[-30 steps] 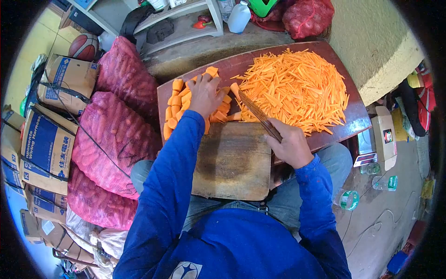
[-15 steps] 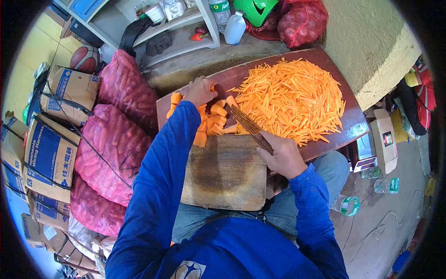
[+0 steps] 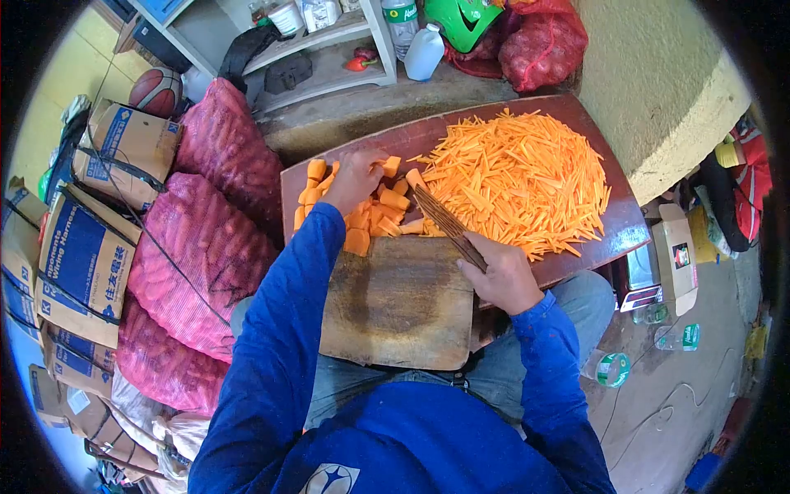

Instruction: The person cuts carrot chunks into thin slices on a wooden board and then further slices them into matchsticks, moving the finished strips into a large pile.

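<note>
Carrot strips (image 3: 518, 181) make a wide heap just beyond the right fingers, in the head view. The right hand (image 3: 506, 278) has its fingers closed around the handle of a knife (image 3: 442, 216), and the blade points away, towards the thick carrot pieces (image 3: 358, 240). These pieces lie under and around the left fingers. The left hand (image 3: 354, 181) has bent fingers beside one piece (image 3: 392, 166); I cannot tell if they grip it. The wooden board (image 3: 399, 305) is nearer to the body than both hands' fingers. I judge that much carrot is already in strips, while a smaller group remains thick.
</note>
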`<action>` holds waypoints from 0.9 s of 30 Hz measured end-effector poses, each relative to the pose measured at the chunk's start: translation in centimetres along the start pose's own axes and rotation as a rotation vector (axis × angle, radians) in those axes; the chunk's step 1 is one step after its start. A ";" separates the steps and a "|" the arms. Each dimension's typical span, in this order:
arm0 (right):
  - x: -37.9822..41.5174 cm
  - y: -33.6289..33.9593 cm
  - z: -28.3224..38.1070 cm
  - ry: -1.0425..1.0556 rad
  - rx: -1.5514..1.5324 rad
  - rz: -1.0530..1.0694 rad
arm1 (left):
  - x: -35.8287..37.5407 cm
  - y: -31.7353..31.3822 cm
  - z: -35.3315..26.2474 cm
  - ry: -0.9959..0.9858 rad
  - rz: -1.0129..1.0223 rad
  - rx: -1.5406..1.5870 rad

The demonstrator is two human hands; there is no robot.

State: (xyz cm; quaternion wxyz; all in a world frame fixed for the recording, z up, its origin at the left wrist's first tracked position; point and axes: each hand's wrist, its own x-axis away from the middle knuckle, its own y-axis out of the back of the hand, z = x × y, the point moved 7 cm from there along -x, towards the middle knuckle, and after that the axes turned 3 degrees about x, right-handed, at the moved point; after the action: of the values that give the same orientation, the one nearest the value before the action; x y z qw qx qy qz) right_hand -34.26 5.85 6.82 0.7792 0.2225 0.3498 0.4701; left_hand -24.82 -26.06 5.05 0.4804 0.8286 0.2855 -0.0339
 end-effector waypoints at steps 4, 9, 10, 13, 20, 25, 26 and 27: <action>0.0 0.0 0.1 -0.012 0.004 0.003 | 1.5 2.3 -1.4 -0.149 -0.216 0.057; -0.2 0.1 0.0 -0.029 0.007 0.022 | 6.0 3.3 -5.1 -0.001 -0.258 0.056; -0.1 0.2 0.0 -0.028 0.000 0.002 | 7.7 3.4 -6.5 -0.046 -0.295 0.060; 0.1 0.1 0.2 -0.028 0.003 0.007 | 13.4 1.7 -10.7 -0.143 -0.054 -0.269; 0.6 0.1 1.5 0.002 -0.025 0.023 | 21.8 -0.2 -16.7 -0.093 -0.024 -0.120; 1.2 0.4 3.4 -0.252 -0.326 0.137 | 22.7 0.2 -15.1 -0.057 -0.103 -0.028; 1.8 0.2 3.4 -0.372 -0.347 0.206 | 23.0 0.0 -14.9 -0.044 -0.095 -0.023; 2.5 0.0 3.8 -0.372 -0.330 0.217 | 23.2 -0.2 -14.8 -0.030 -0.086 -0.017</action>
State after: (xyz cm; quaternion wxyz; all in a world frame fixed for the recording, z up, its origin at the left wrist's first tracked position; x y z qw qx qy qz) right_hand -30.63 8.02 8.46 0.8009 0.2113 0.0934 0.5525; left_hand -8.78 -3.66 5.13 0.4897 0.8108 0.3140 -0.0646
